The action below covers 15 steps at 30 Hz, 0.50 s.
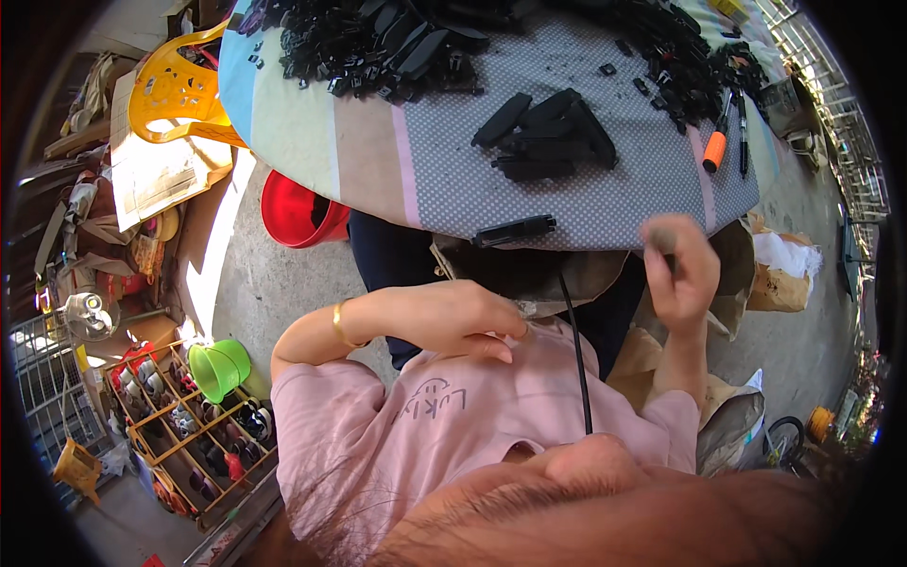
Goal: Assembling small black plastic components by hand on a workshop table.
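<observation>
In front of my chest, my left hand (472, 319) hangs loosely bent, thumb and fingers a little apart, with nothing visible in it. My right hand (682, 269) is raised beyond the table's near edge at the right. Its fingers are curled in; a dark patch shows at the fingertips, and what they hold, if anything, I cannot make out. A long black plastic piece (515, 231) lies along the near edge, between the hands. Farther in sits a small heap of black curved pieces (550, 137). A thin black rod or cord (575, 354) runs down before my shirt.
Large piles of black parts (378, 47) and smaller parts (675, 76) cover the table's far side. An orange marker (715, 151) and a black pen (743, 142) lie at right. A red bucket (298, 210), yellow chair (175, 94), green bucket (219, 369) and wooden rack (184, 425) stand left.
</observation>
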Motion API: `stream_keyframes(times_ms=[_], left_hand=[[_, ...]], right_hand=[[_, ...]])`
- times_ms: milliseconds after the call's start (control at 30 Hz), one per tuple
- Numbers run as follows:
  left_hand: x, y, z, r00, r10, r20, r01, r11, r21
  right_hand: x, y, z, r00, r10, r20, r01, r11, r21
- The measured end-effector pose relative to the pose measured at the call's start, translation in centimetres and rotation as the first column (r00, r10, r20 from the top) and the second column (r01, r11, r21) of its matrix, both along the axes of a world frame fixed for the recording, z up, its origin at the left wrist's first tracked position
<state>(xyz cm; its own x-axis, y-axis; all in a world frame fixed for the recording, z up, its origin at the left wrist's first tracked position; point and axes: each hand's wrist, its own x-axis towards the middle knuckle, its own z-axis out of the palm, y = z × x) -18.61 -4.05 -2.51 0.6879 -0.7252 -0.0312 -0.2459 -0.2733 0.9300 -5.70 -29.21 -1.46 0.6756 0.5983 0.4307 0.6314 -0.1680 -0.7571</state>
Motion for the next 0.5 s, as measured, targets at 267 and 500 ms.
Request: stream_keyframes(times_ms=[267, 500], left_hand=[[5.4, 1.8, 1.6, 0.608, 0.435, 0.664, -0.718, 0.658, 0.226], [4.0, 0.4, 0.9, 0.575, 0.495, 0.651, -0.670, 0.741, 0.028]], right_hand=[[5.0, 9.0, -0.9, 0.959, 0.111, 0.259, -0.019, 0.942, -0.335], [0.3, 8.5, -0.7, 0.923, 0.291, 0.250, -0.191, 0.913, -0.360]])
